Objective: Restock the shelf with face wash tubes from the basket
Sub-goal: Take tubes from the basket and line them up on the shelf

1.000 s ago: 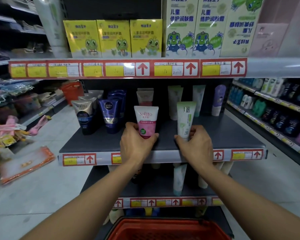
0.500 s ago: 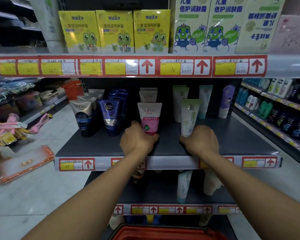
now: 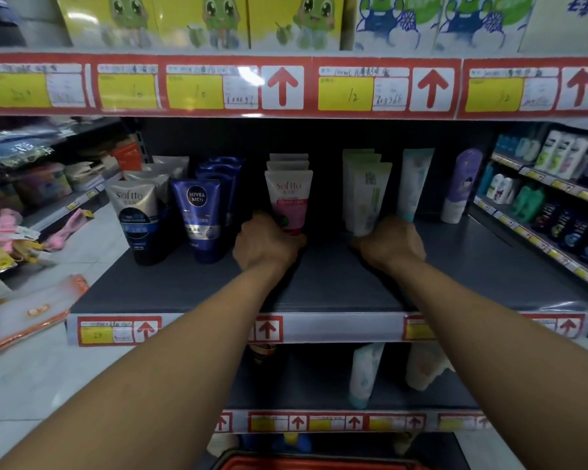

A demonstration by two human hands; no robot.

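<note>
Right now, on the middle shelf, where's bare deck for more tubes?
Bare: the front strip of the shelf, and right of the right hand toward the purple bottle. Crowded: back left, Nivea tubes tight beside grey Softto tubes. The left hand grips the pink tube.

We had two face wash tubes standing cap-down on the dark shelf [image 3: 319,283], and the basket sat below it.

We saw the pink-and-white Softto tube [image 3: 288,201] upright at the shelf's middle, heading a row of matching tubes behind it, its base gripped by our left hand [image 3: 265,244]. To its right the pale green-and-white tube [image 3: 367,198] leaned slightly, fronting its own row, our right hand [image 3: 392,244] at its base. The red basket [image 3: 319,464] showed only its rim beneath the shelf.
</note>
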